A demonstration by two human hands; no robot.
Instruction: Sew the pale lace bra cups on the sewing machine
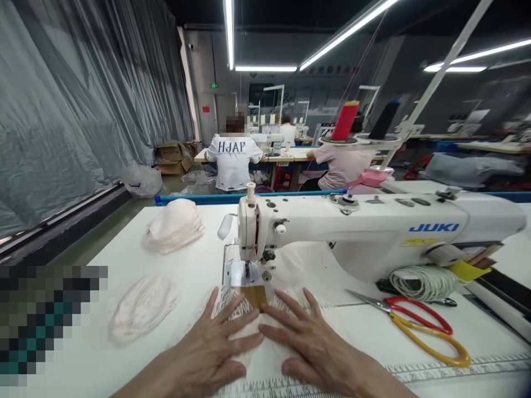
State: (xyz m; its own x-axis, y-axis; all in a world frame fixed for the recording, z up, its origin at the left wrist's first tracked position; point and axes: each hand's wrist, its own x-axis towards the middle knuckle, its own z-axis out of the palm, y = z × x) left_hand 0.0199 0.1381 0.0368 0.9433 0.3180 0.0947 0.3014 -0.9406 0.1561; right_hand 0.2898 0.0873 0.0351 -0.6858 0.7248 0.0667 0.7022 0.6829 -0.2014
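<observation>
On the white table point(124, 257), pale lace point(227, 299) with an open, netted pattern lies under wide-spread hands point(218, 342).

Bright tubes point(265, 69) overhead, dim ceiling point(269, 14) above!
White light washes my hands point(213, 342) and tabletop point(124, 249); far right, benches point(493, 145) smear; pixel blocks point(45, 326) mask the lower left.

The left forearm point(160, 371) and right forearm point(365, 371) are angled inward. The left hand point(218, 338) and right hand point(311, 338) are held palm down, fingers point(286, 303) spread and pointed forward. Thumbs point(232, 371) are turned inward; the inner fingertips point(258, 338) are held close together.
</observation>
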